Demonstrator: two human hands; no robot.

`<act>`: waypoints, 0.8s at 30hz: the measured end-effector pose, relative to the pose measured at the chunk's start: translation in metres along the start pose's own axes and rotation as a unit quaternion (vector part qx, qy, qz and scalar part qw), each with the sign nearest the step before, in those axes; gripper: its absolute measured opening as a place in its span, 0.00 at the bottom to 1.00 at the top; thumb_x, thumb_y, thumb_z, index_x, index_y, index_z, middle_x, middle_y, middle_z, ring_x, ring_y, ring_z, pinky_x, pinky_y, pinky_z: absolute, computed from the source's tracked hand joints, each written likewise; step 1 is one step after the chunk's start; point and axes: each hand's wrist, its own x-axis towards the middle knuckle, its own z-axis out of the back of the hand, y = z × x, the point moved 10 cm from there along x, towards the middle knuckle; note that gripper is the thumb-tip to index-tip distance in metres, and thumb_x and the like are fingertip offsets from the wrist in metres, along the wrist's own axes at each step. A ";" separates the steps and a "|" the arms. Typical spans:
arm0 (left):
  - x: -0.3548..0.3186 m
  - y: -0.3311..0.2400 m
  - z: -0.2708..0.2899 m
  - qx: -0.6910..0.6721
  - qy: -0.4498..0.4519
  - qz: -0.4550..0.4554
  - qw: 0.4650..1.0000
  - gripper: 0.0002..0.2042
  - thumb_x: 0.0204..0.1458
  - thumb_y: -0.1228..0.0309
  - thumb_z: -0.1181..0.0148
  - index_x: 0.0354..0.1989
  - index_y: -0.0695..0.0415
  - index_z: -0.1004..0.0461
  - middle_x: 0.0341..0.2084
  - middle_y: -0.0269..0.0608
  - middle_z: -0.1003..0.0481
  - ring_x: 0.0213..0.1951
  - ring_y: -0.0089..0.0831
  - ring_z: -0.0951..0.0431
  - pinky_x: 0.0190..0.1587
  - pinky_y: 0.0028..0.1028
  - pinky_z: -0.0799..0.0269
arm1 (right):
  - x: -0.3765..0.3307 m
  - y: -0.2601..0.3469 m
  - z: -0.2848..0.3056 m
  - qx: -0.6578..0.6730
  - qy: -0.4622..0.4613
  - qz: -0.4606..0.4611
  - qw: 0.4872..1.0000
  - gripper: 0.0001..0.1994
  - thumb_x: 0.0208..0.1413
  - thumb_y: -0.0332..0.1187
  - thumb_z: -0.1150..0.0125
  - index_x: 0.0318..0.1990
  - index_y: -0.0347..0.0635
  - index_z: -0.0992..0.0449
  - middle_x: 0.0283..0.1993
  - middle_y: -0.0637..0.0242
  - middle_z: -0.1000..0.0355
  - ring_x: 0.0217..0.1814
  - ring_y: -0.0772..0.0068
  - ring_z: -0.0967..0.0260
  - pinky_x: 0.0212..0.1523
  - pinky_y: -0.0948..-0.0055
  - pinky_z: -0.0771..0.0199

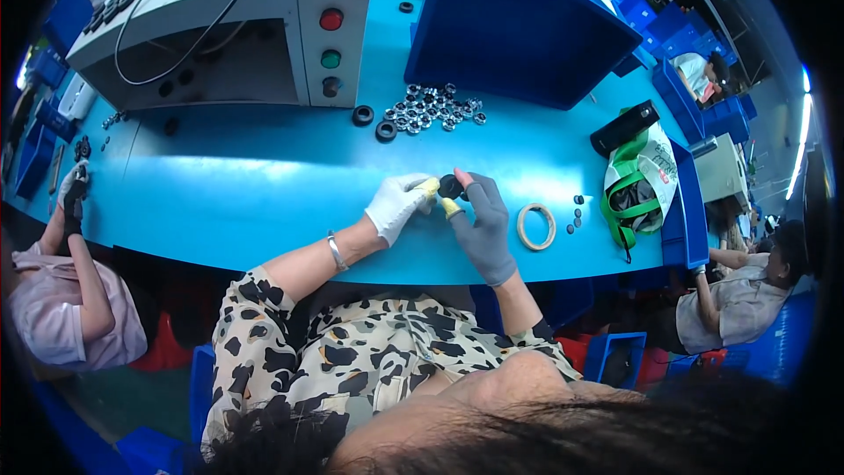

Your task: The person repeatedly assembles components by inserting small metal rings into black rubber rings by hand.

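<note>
Over the blue table, a small round black part (451, 186) is pinched between the fingertips of my right hand (483, 229), which wears a grey glove with a yellow finger cover. My left hand (397, 206), in a white glove with yellow-covered fingertips, meets it from the left. Its thumb and forefinger are pressed together right beside the black part; whatever they grip is too small to make out. Beyond my hands lies a cluster of shiny metal rings (431, 109) with dark centres. Two black rings (385, 130) rest at the left of that cluster.
A roll of tape (536, 227) and several small black discs (577, 213) lie right of my hands. A white machine (331, 79) with buttons stands at the back left, a large blue bin (519, 44) behind. At right are a green-white bag (642, 185) and black cylinder (624, 127). Co-workers sit on both sides.
</note>
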 end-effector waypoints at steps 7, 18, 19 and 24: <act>-0.012 -0.035 -0.031 0.510 0.016 -0.232 0.828 0.07 0.56 0.72 0.41 0.38 0.60 0.19 0.39 0.54 0.25 0.44 0.54 0.24 0.48 0.42 0.27 | -0.012 -0.024 -0.010 -0.016 0.126 -0.056 0.990 0.24 0.52 0.25 0.33 0.58 0.32 0.24 0.47 0.53 0.25 0.48 0.56 0.25 0.48 0.64 0.25; -0.020 -0.041 -0.036 0.441 -0.016 -0.196 0.876 0.14 0.50 0.80 0.33 0.45 0.57 0.22 0.39 0.47 0.24 0.39 0.43 0.20 0.41 0.35 0.23 | -0.012 -0.016 -0.015 -0.118 0.149 -0.003 0.982 0.21 0.47 0.29 0.34 0.51 0.35 0.23 0.42 0.58 0.27 0.46 0.54 0.30 0.45 0.58 0.26; -0.016 -0.039 -0.035 0.441 -0.016 -0.196 0.876 0.14 0.50 0.80 0.33 0.45 0.57 0.22 0.39 0.47 0.24 0.39 0.43 0.20 0.41 0.35 0.23 | -0.011 -0.015 -0.017 -0.138 0.154 0.007 0.978 0.20 0.46 0.29 0.34 0.50 0.35 0.22 0.42 0.59 0.27 0.46 0.55 0.30 0.45 0.58 0.26; -0.022 -0.051 -0.035 0.431 -0.043 -0.274 0.859 0.12 0.47 0.78 0.28 0.40 0.58 0.21 0.33 0.44 0.22 0.35 0.38 0.18 0.38 0.33 0.22 | -0.006 -0.009 -0.014 -0.136 0.201 -0.010 0.970 0.28 0.48 0.29 0.35 0.60 0.35 0.28 0.46 0.57 0.28 0.49 0.52 0.32 0.49 0.57 0.27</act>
